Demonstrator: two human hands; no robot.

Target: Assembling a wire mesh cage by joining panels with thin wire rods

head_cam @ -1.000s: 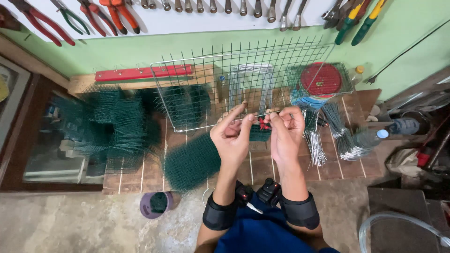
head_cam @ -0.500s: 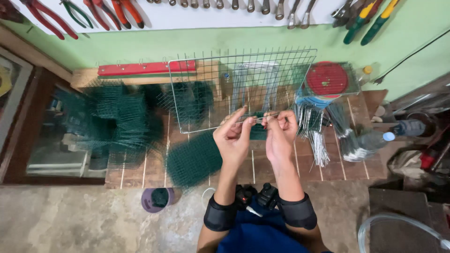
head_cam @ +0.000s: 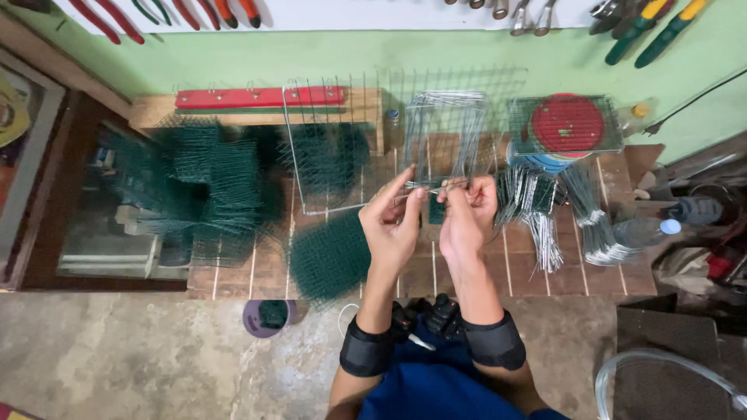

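Both hands, left hand (head_cam: 393, 225) and right hand (head_cam: 465, 222), shifted leftward, pinching wire (head_cam: 436, 187).

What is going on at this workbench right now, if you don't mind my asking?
A person stands at a tiled workbench, both hands raised over it. The left hand and right hand pinch a thin piece of wire between their fingertips, in front of a bare wire grid panel. Green mesh pieces lie piled to the left, bundles of cut wire to the right, and pliers hang on the wall.
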